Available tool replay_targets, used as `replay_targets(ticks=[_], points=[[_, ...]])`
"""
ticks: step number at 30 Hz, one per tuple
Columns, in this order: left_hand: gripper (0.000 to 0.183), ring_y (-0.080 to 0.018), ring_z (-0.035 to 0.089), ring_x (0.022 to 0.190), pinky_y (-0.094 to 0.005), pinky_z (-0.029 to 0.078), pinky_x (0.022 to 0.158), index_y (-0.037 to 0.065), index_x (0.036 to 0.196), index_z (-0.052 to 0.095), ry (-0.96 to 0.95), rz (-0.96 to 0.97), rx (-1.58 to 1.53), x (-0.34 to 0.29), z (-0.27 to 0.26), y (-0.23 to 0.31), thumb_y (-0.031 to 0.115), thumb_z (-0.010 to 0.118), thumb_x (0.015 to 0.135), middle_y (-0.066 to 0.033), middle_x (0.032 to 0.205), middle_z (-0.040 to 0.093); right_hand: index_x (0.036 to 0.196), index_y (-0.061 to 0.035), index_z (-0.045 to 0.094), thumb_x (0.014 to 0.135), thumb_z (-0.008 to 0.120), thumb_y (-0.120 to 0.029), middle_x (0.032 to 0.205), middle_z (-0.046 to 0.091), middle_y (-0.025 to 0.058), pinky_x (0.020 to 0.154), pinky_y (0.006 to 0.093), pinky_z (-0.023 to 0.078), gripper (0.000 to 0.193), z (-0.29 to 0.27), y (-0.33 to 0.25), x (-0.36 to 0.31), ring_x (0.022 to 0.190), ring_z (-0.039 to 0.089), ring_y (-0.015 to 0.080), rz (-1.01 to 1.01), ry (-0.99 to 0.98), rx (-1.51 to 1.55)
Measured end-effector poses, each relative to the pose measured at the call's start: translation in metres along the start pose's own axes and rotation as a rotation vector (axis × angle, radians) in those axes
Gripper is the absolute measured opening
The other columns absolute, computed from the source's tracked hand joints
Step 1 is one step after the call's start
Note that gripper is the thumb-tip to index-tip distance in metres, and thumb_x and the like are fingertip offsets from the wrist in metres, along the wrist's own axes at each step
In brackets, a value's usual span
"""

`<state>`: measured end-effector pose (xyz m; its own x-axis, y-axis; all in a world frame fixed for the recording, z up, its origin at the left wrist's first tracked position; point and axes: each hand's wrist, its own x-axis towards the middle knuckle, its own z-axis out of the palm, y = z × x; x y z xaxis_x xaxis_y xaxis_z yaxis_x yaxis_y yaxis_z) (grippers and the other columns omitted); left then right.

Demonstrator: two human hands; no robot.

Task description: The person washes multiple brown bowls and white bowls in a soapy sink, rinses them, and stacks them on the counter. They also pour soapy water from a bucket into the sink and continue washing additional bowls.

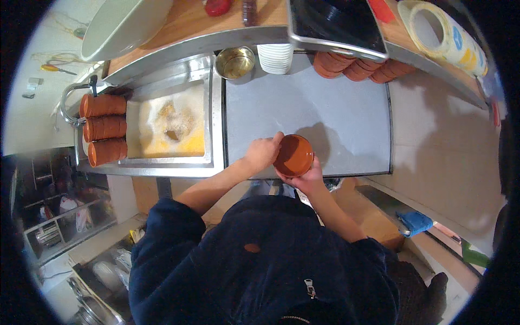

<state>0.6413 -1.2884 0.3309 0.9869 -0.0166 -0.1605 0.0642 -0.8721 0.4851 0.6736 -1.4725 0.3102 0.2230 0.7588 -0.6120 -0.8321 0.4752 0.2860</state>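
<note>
A round terracotta bowl (295, 156) with a smooth, shiny inside is held over the near edge of the grey worktop, its mouth facing up. My right hand (310, 176) cups it from below and the right, fingers wrapped round its wall. At the left rim, my left hand (262, 154) is closed, its fingertips gripping the edge. Whether anything else is inside that closed hand is hidden. Left of my hands is a steel sink (208, 114) with foamy, yellowish water. Stacks of terracotta bowls stand on the sink's left ledge (105, 129) and along the worktop's back edge (355, 66).
A metal bowl (235, 63) and a stack of white cups (275, 58) stand at the back of the worktop (260, 103). Above them, a wooden shelf carries a large pale basin (122, 27), a black hotplate (336, 24) and a paper roll (444, 35). A faucet (67, 103) rises at far left.
</note>
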Motion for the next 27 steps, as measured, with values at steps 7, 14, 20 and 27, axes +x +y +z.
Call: replay_targets(ticks=[7, 14, 20, 27], points=[[0.029, -0.0077, 0.042, 0.042, -0.0197, 0.037, 0.037, 0.006, 0.115, 0.052, 0.001, -0.54, -2.078, -0.091, -0.023, -0.167, 0.023, 0.048, 0.093, -0.0005, 0.064, 0.049, 0.136, -0.0222, 0.033, 0.079, 0.044, -0.062, 0.141, 0.031, 0.012, 0.101, 0.0574, 0.023, 0.071, -0.003, -0.003, -0.003, 0.125, 0.028, 0.0443, 0.056, 0.051, -0.093], [0.026, -0.009, 0.036, 0.038, -0.021, 0.029, 0.034, 0.009, 0.104, 0.053, -0.336, -0.361, -2.281, -0.044, -0.034, -0.179, 0.031, 0.046, 0.093, -0.0011, 0.056, 0.044, 0.138, -0.0271, 0.026, 0.085, 0.036, -0.062, 0.144, 0.023, 0.0149, 0.101, 0.0626, 0.022, 0.064, -0.006, -0.005, -0.016, 0.124, 0.03, 0.0498, -0.029, 0.029, -0.241], [0.035, -0.0082, 0.049, 0.054, -0.0191, 0.037, 0.043, 0.008, 0.116, 0.052, 0.27, -0.151, -1.053, 0.176, -0.078, -0.005, 0.01, 0.061, 0.083, -0.0023, 0.073, 0.057, 0.141, -0.0336, 0.01, 0.085, 0.041, -0.06, 0.14, 0.02, 0.0244, 0.096, 0.063, 0.027, 0.069, -0.023, -0.011, -0.019, 0.122, 0.031, 0.0506, -0.136, 0.321, -0.194], [0.038, -0.0138, 0.055, 0.049, -0.0258, 0.043, 0.044, 0.002, 0.116, 0.055, 0.487, -0.123, -0.573, 0.305, -0.114, 0.06, 0.012, 0.063, 0.08, -0.0086, 0.073, 0.063, 0.134, -0.0266, 0.023, 0.084, 0.048, -0.056, 0.128, 0.029, 0.0172, 0.089, 0.0572, 0.035, 0.063, -0.054, -0.028, -0.018, 0.109, 0.041, 0.0406, -0.294, 0.435, -0.121]])
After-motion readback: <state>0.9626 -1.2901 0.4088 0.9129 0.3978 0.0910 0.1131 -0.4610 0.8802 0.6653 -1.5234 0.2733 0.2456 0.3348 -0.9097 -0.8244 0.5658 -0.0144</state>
